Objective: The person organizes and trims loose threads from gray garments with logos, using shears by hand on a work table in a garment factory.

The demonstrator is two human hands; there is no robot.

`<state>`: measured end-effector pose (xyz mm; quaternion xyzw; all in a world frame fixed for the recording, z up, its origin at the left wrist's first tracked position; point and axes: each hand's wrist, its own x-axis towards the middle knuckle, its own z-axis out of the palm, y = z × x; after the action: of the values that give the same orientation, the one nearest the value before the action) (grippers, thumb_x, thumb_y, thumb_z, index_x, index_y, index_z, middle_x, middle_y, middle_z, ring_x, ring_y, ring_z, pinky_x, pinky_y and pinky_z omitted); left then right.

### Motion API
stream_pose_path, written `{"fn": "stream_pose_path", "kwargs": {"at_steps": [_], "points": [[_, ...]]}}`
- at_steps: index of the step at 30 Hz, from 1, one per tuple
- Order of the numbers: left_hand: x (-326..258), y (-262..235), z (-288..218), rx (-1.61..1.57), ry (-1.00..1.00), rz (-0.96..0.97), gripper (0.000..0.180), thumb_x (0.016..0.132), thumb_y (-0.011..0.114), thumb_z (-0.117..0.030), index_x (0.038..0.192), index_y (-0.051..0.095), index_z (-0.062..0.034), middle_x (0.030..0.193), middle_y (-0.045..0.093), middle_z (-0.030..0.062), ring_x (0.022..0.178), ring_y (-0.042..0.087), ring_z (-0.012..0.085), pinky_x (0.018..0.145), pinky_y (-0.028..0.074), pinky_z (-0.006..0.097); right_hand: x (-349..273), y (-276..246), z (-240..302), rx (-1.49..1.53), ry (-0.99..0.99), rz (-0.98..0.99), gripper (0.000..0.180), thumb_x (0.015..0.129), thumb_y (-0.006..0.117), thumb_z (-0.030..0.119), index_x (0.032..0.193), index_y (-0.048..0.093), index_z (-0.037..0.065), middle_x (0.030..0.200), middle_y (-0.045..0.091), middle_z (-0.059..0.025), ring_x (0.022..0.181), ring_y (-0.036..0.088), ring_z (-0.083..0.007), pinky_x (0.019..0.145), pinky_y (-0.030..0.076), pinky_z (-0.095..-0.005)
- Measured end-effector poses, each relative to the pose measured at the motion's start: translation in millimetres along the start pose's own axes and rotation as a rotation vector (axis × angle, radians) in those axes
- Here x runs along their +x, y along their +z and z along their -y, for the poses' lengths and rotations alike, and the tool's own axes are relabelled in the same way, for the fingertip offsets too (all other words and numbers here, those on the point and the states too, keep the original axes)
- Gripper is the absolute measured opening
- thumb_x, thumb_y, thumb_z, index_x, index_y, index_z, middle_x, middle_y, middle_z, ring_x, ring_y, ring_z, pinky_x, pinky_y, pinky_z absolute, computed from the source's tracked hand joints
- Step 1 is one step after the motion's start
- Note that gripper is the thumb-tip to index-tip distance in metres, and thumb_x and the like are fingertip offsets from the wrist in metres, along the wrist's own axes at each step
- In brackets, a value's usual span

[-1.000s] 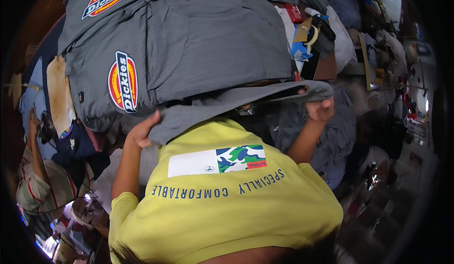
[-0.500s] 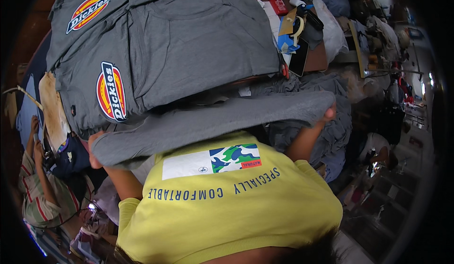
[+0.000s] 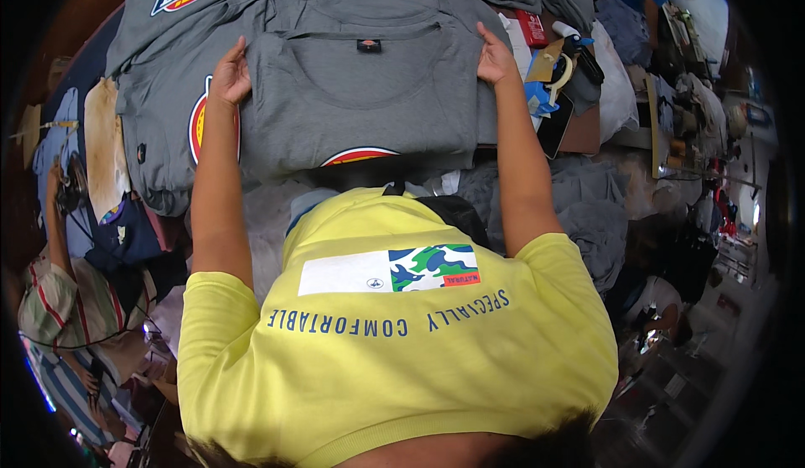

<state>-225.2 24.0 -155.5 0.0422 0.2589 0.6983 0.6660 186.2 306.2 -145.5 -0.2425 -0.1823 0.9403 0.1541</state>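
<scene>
A grey T-shirt (image 3: 373,128) lies folded in front of me, its round neckline facing up with a small black label (image 3: 369,46) inside the collar. The top of a red and yellow printed badge (image 3: 360,156) shows at its near edge. My left hand (image 3: 231,75) grips the shirt's left side near the shoulder, with the fingers partly behind the cloth. At the opposite shoulder, my right hand (image 3: 495,57) pinches the right side. Both arms are stretched forward and the cloth between them lies fairly flat.
More grey shirts (image 3: 159,57) with badges lie under and beyond it. Right of them sit a tape roll (image 3: 560,78), a red box (image 3: 531,28) and a dark phone (image 3: 553,128). Crumpled grey cloth (image 3: 579,208) is heaped nearer. Another person in a striped shirt (image 3: 67,300) is at left.
The grey shirt was stretched between my hands close to my chest. Now both hands have moved forward, and it lies over the other shirts with its neckline showing.
</scene>
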Motion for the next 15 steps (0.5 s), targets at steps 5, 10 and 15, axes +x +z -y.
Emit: {"fn": "stream_pose_path", "kwargs": {"at_steps": [5,10,15], "points": [[-15,10,5,0.009,-0.071,-0.044,0.035,0.086,0.055,-0.02,0.107,0.05,0.0062,0.106,0.058,0.0184,0.1,0.056,0.0266,0.091,0.043,0.039,-14,25,-9,-0.054,-0.057,-0.039,0.045,0.09,0.045,0.032,0.117,0.046,-0.003,0.116,0.053,-0.0173,0.111,0.05,-0.0279,0.097,0.035,-0.0421],[-24,25,11,0.019,-0.161,-0.08,0.034,0.084,0.058,-0.022,0.107,0.053,0.0038,0.103,0.059,0.0176,0.098,0.057,0.0257,0.089,0.044,0.039,-13,3,-3,0.264,0.21,0.269,0.054,0.089,0.045,0.039,0.121,0.041,-0.003,0.118,0.051,-0.0168,0.11,0.05,-0.0257,0.096,0.037,-0.041],[13,7,3,-0.129,-0.036,0.165,0.056,0.086,0.05,-0.038,0.116,0.043,0.0086,0.115,0.052,0.0222,0.109,0.05,0.0295,0.096,0.037,0.038,-2,31,3,-0.041,0.02,0.018,0.06,0.087,0.045,0.044,0.122,0.04,-0.006,0.119,0.05,-0.0175,0.111,0.049,-0.0266,0.096,0.037,-0.0407]]}}
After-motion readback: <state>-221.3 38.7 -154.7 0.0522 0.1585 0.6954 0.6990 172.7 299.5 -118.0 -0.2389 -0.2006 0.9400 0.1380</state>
